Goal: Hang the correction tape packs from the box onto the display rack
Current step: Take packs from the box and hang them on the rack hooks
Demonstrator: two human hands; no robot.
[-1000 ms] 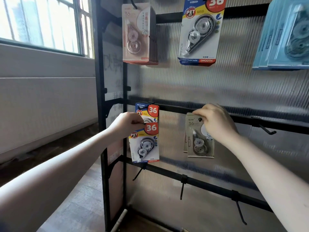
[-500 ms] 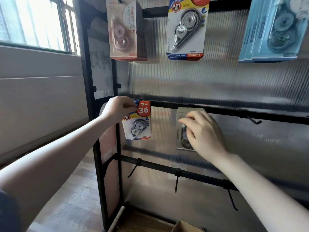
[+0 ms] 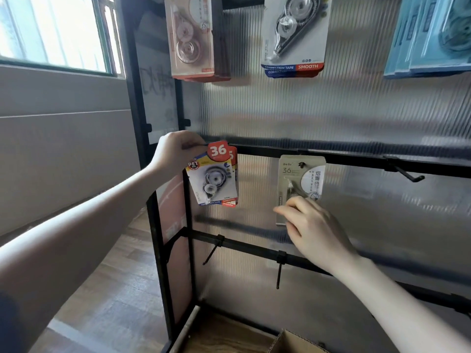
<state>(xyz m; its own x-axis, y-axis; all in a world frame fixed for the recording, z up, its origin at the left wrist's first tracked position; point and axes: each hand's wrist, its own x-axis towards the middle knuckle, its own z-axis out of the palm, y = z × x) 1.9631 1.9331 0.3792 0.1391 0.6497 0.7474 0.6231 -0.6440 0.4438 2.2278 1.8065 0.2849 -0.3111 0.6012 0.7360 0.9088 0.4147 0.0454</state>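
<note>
My left hand (image 3: pixel 175 149) pinches the top corner of a blue, yellow and red correction tape pack (image 3: pixel 211 177) at the middle rail of the black display rack (image 3: pixel 331 155). A second pack of the same kind hangs just behind it. A beige correction tape pack (image 3: pixel 300 179) hangs from a hook on that rail. My right hand (image 3: pixel 313 225) is below it with relaxed fingers, covering the pack's lower part and holding nothing. The corner of the cardboard box (image 3: pixel 295 342) shows at the bottom edge.
Pink packs (image 3: pixel 191 39), a blue-and-white pack (image 3: pixel 295 39) and teal packs (image 3: pixel 430 39) hang on the top rail. Bare hooks stick out at the middle rail's right (image 3: pixel 405 174) and along the lower rail (image 3: pixel 279 272). A window and wall lie to the left.
My right hand let go of the beige pack's top and slid down below it, leaving it hanging. My left hand lifted its pack up to the middle rail. The view tilted downward.
</note>
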